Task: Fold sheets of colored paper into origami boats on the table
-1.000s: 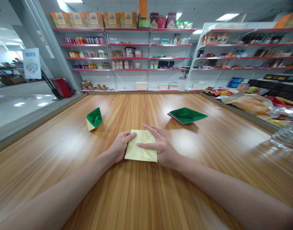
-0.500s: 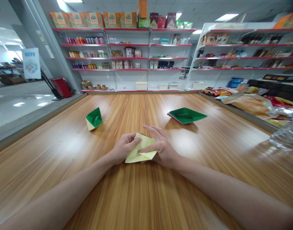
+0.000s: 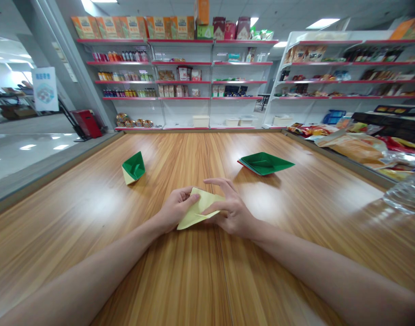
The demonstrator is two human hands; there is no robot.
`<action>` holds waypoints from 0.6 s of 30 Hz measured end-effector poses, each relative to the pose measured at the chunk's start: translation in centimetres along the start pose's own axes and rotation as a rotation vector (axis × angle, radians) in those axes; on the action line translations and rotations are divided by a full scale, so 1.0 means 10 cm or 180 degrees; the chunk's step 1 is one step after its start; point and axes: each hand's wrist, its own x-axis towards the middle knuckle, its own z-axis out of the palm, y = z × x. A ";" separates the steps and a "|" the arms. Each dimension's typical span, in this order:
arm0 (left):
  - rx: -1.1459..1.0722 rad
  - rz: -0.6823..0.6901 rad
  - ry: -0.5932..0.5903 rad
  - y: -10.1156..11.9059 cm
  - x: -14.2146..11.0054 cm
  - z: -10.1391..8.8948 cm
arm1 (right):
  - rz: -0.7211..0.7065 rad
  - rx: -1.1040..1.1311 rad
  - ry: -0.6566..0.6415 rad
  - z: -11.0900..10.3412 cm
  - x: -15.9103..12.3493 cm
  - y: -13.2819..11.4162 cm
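A folded piece of pale yellow paper (image 3: 195,212) is held between my two hands, just above the middle of the table. My left hand (image 3: 176,209) grips its left side, thumb on top and fingers behind. At the right side, my right hand (image 3: 235,210) pinches the paper with the thumb on its face; the index finger is raised and curved, and the other fingers are partly hidden. Beyond my left hand stands a small folded green and yellow paper boat (image 3: 134,168). Farther to the right lies a larger green paper boat (image 3: 265,164) with a red edge.
The wooden table (image 3: 132,271) has a raised rim. On the right are snack packets (image 3: 355,147) and a clear plastic package (image 3: 406,192). Shelves (image 3: 180,81) with boxes and bottles stand behind. A red hand truck (image 3: 87,123) is at the left.
The lower right flap of the yellow paper now lies flatter. My right thumb and hand have shifted slightly right, and the index finger is more bent. My left hand stays in place.
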 end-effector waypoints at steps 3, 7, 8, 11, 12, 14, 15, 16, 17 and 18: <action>0.0182 0.0033 -0.0130 0.01 -0.01 0.00 | 0.0461 0.0001 0.0046 0.04 0.00 0.01; 0.0075 -0.0019 -0.0153 0.00 -0.02 0.01 | 0.1182 0.0366 0.0030 0.09 0.00 0.05; -0.0043 -0.0035 -0.0215 -0.01 -0.02 0.00 | 0.1318 0.0451 -0.0024 0.09 0.00 0.06; 0.0008 0.0067 -0.0467 -0.01 -0.03 0.00 | 0.1488 0.0480 -0.0170 0.10 0.00 0.06; 0.0156 0.0124 -0.0480 0.00 -0.03 0.01 | 0.1462 0.0453 -0.0194 0.09 -0.01 0.06; 0.0379 0.0142 -0.0395 0.02 -0.04 0.02 | 0.1379 0.0398 -0.0186 0.09 -0.01 0.04; 0.0384 0.0108 -0.0329 0.03 -0.04 0.03 | 0.1362 0.0379 -0.0142 0.09 -0.01 0.04; 0.0311 0.0061 -0.0272 0.03 -0.04 0.04 | 0.1384 0.0384 -0.0038 0.09 -0.01 0.04; 0.0194 0.0005 -0.0237 0.04 -0.04 0.05 | 0.1451 0.0437 0.0125 0.10 -0.01 0.04; 0.0070 -0.0045 -0.0205 0.05 -0.03 0.05 | 0.1563 0.0551 0.0310 0.10 -0.01 0.05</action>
